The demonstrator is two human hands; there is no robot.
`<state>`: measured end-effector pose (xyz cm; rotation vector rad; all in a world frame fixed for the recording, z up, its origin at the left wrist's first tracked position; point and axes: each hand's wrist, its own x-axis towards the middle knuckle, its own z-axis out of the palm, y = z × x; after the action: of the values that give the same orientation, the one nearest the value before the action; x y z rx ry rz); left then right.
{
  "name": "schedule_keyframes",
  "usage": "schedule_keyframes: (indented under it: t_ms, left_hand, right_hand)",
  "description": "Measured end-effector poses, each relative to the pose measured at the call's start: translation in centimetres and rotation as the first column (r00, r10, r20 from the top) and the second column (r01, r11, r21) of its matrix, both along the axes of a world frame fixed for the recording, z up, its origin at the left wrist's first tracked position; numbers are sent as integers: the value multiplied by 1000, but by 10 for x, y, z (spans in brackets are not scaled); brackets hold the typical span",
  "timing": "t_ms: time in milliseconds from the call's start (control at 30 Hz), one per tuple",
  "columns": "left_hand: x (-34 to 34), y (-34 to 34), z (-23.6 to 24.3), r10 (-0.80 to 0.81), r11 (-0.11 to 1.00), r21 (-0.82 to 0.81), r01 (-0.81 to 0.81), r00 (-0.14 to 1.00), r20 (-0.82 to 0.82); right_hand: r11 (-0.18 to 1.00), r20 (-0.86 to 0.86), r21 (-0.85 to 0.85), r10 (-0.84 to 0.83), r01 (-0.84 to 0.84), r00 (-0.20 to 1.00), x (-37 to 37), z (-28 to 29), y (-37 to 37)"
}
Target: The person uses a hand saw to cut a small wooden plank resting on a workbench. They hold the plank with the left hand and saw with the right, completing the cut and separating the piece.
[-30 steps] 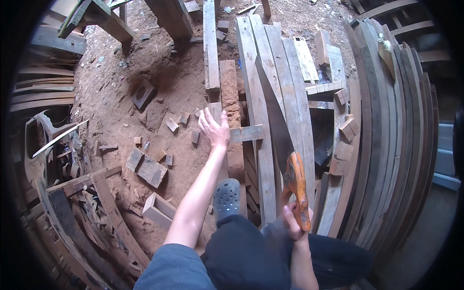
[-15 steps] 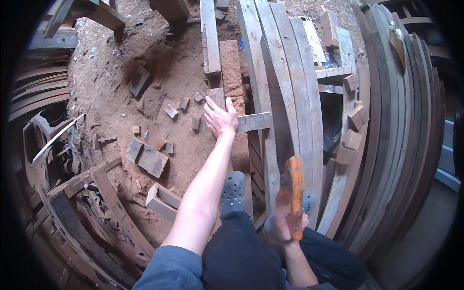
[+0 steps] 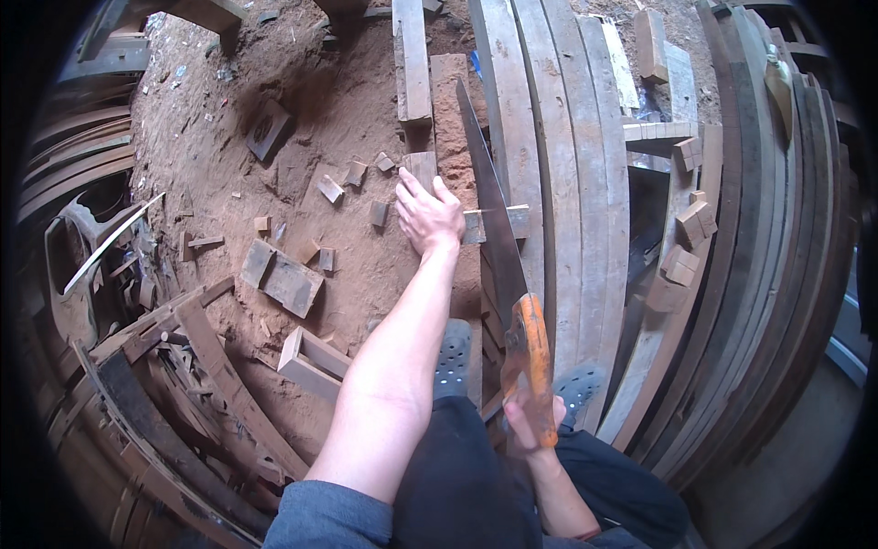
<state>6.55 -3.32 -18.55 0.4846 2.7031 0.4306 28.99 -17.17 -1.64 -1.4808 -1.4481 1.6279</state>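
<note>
On the stacked planks [image 3: 558, 183], keep your left hand [image 3: 428, 216] spread flat on the short wood piece [image 3: 498, 222], while your right hand [image 3: 529, 430], closed around the orange handle, guides the saw [image 3: 494, 220] straight beside it.

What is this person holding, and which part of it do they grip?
The right hand grips a handsaw by its orange handle, blade pointing away. The left hand holds nothing; it presses flat on a wooden board.
</note>
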Motion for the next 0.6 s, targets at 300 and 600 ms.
schedule_keyframes:
  t_ms: [300,600]
  left_hand:
    - [1,1,-2,-2,1000,-19,1,1000,-20]
    - [0,2,0,-6,1000,-21,6,1000,-10]
  right_hand:
    - [1000,-47,0,31,-31,998,-7,-2,7]
    - [968,52,193,152,-159,987,-7,-5,10]
